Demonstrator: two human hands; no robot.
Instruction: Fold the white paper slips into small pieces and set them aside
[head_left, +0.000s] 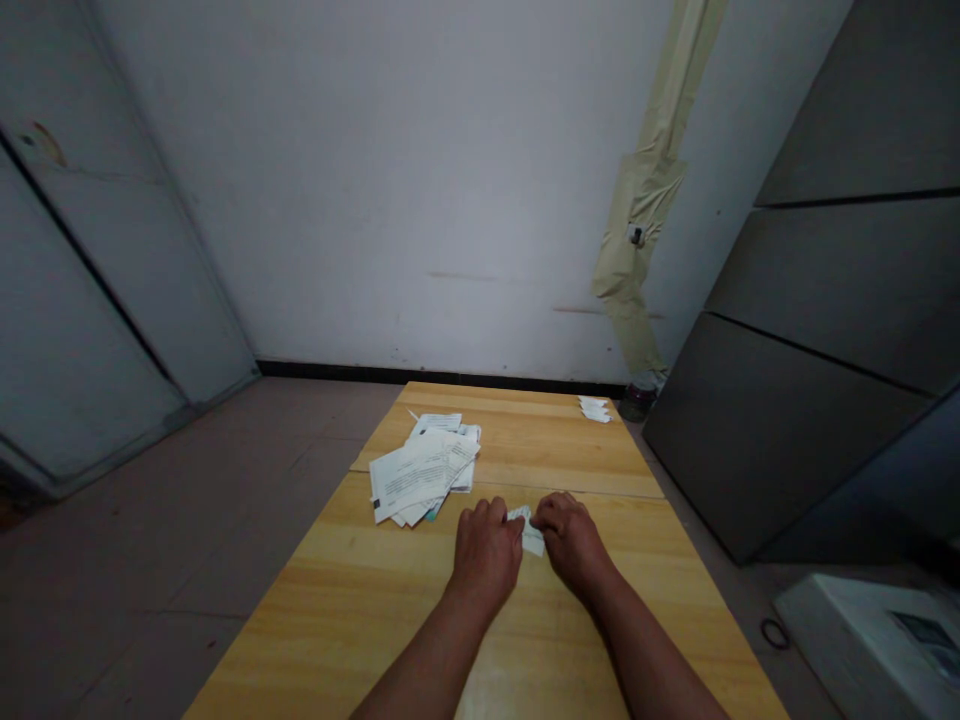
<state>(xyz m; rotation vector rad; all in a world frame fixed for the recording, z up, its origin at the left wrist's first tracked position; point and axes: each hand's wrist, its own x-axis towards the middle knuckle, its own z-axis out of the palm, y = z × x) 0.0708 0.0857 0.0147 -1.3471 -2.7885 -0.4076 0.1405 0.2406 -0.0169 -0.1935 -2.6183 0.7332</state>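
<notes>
A small piece of printed paper, seemingly folded, lies on the wooden table between my two hands. My left hand has its fingers curled in at the paper's left edge, the thumb pressing on it. On the other side, my right hand pinches the paper's upper right edge. Parts of the paper are hidden beneath the fingers. Ahead and to the left of my hands lies a loose, fanned pile of printed sheets.
Several small folded white papers lie at the table's far right corner. Behind the table stands a white wall with a taped pipe. Grey cabinets rise on the right, with a white box on the floor below.
</notes>
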